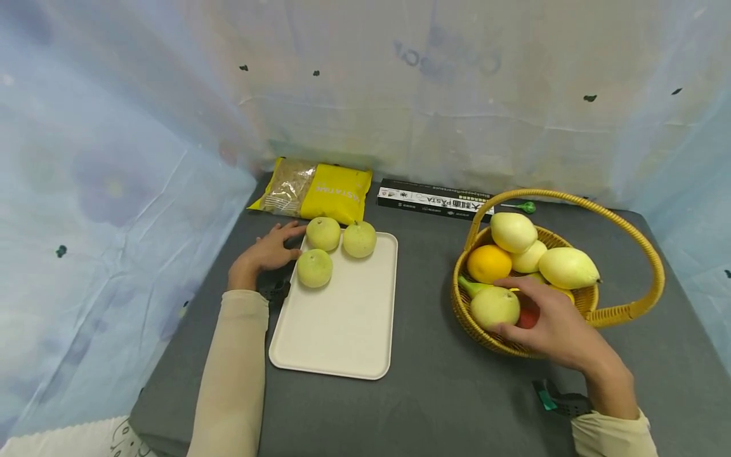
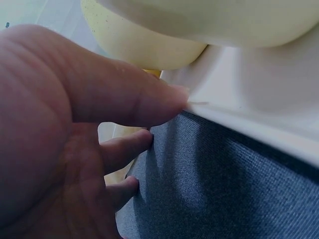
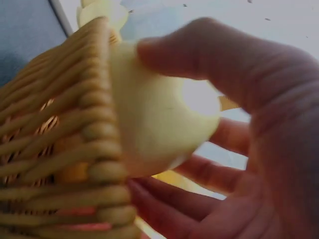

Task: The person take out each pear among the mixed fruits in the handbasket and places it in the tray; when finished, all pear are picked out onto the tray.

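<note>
In the head view, my right hand grips a round pale-green pear at the near side of the wicker basket. The right wrist view shows the thumb on one side of the pear and the fingers around the other, with the fruit against the basket rim. My left hand rests at the upper left edge of a white tray, its thumb touching the rim and its other fingers extended. Three pears sit in the tray's upper left part.
More pale pears and an orange fill the basket, under an arched handle. A red thing in it is mostly hidden. Behind the tray lies a yellow pasta bag, with a black pasta box to its right.
</note>
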A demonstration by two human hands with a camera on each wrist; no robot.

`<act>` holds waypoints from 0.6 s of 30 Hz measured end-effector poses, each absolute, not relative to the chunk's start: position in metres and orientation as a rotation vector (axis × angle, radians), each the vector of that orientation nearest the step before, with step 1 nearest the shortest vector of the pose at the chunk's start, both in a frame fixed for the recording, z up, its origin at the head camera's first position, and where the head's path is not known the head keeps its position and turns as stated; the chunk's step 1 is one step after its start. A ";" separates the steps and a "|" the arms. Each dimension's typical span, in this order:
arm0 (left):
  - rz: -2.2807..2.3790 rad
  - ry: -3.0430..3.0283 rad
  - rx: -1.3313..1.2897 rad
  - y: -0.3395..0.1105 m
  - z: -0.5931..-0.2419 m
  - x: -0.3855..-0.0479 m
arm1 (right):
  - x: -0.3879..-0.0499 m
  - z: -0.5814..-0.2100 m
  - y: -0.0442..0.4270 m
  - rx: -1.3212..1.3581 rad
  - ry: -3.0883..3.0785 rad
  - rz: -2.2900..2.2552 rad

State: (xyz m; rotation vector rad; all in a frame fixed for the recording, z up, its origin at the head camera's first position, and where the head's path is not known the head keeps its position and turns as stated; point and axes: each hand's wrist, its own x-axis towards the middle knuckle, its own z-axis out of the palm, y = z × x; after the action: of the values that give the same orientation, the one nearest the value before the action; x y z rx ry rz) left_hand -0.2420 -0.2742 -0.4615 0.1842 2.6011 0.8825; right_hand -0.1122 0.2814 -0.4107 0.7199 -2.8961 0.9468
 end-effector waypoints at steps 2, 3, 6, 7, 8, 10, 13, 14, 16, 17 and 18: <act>0.884 2.602 0.184 -0.274 -0.462 -0.242 | -0.112 -0.409 0.281 0.698 -2.838 1.032; 0.888 2.601 0.185 -0.274 -0.461 -0.241 | -0.112 -0.409 0.280 0.689 -2.807 1.086; 0.893 2.603 0.185 -0.274 -0.460 -0.241 | -0.112 -0.405 0.277 0.680 -2.714 1.204; 0.892 2.606 0.185 -0.274 -0.460 -0.241 | -0.112 -0.403 0.275 0.683 -2.688 1.228; 0.891 2.607 0.183 -0.274 -0.460 -0.241 | -0.113 -0.402 0.274 0.686 -2.664 1.244; 0.885 2.609 0.179 -0.274 -0.460 -0.241 | -0.114 -0.398 0.270 0.702 -2.629 1.269; 0.884 2.607 0.175 -0.273 -0.461 -0.241 | -0.119 -0.392 0.264 0.743 -2.590 1.310; 0.885 2.607 0.173 -0.273 -0.461 -0.241 | -0.121 -0.389 0.261 0.767 -2.573 1.333; 0.885 2.607 0.172 -0.273 -0.462 -0.241 | -0.125 -0.385 0.255 0.813 -2.545 1.377; 0.886 2.607 0.171 -0.273 -0.462 -0.241 | -0.127 -0.383 0.251 0.837 -2.533 1.399; 0.886 2.606 0.173 -0.272 -0.462 -0.240 | -0.129 -0.381 0.248 0.861 -2.522 1.424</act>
State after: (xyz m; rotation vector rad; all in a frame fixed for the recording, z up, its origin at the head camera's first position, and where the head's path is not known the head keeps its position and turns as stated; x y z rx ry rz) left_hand -0.2405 -0.2725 -0.4617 0.1728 2.6058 0.8860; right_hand -0.1289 0.2480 -0.3806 0.8607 -2.5220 1.4237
